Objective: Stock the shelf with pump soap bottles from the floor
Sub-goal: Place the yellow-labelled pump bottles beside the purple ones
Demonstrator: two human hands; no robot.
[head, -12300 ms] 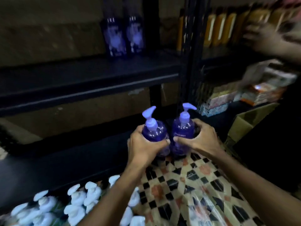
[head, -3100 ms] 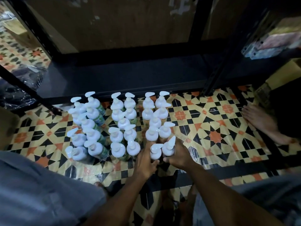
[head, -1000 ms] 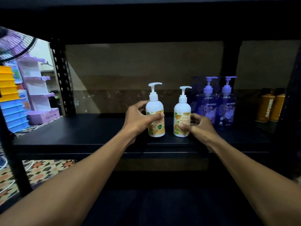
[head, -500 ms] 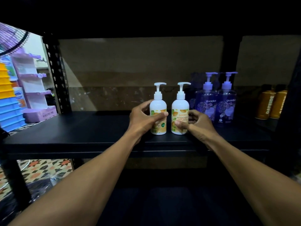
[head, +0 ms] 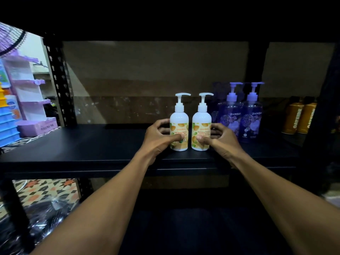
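Centre of frame: two white pump soap bottles stand upright and side by side, almost touching, near the front edge of the black shelf (head: pixel 92 148). The left hand (head: pixel 158 137) wraps the left white bottle (head: pixel 179 126), thumb across the lower label and fingers curled behind. The right hand (head: pixel 220 138) grips the right white bottle (head: pixel 201 126) in mirror fashion. How firmly the rear fingers press is hard to judge in the dim light. Right of centre, two purple pump bottles (head: pixel 230 115) stand just beside the white pair; amber cans (head: pixel 292 116) follow at far right. Left edge: a lilac plastic rack (head: pixel 27 92). Lower left: patterned floor (head: pixel 46 190).
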